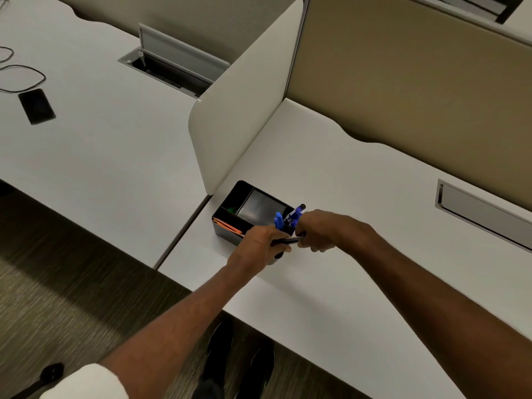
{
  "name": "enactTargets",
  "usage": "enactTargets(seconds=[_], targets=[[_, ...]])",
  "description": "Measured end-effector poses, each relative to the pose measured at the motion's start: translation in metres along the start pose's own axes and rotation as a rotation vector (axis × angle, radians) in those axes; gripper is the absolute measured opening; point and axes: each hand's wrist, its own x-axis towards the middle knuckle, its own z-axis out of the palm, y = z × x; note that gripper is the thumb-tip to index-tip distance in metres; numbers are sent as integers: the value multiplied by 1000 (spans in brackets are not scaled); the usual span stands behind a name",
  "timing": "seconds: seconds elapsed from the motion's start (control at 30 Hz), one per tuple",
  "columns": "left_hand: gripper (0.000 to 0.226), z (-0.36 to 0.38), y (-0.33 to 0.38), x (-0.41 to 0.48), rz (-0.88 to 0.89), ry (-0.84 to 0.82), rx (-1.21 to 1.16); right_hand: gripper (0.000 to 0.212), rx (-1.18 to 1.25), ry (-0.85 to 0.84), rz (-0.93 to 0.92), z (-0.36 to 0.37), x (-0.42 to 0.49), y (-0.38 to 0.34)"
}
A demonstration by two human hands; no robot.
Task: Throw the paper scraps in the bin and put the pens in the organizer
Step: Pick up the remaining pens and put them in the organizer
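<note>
Centre of frame: black organizer (230,200) on the white bench (331,283), at the foot of the divider panel (244,105). Blue pens (278,220) stand upright in its right-hand compartment. Left hand (259,246) and right hand (319,230), both with fingers curled, pinch opposite ends of a dark pen (289,241) held level just in front of the organizer.

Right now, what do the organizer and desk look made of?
Organizer: likely black plastic, semi-gloss; soft grey sheen on its inner panel, though coated metal is possible. Desk: probably white laminate, matte; even, grainless surface without glare.
</note>
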Motion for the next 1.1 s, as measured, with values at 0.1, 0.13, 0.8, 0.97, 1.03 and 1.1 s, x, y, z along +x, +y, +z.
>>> enactTargets(seconds=[0.1, 0.13, 0.8, 0.97, 1.03, 1.1], targets=[[32, 1, -1, -1, -58, 27, -74, 21, 156, 183, -20, -13, -9, 6], [32, 2, 1, -1, -70, 38, -89, 20, 214, 255, -13, -17, -11, 7], [25, -8, -11, -11, -97, 291, -221, 12, 513, 651, 34, 61, 37, 12], [40, -13, -13, -9, -114, 274, -264, 23, 568, 646, 37, 77, 44, 11], [45, -14, -15, -7, -128, 256, -281, 28, 601, 660, 40, 81, 44, 11], [49, -14, -15, -6, -136, 241, -278, 31, 642, 670, 35, 84, 43, 12]])
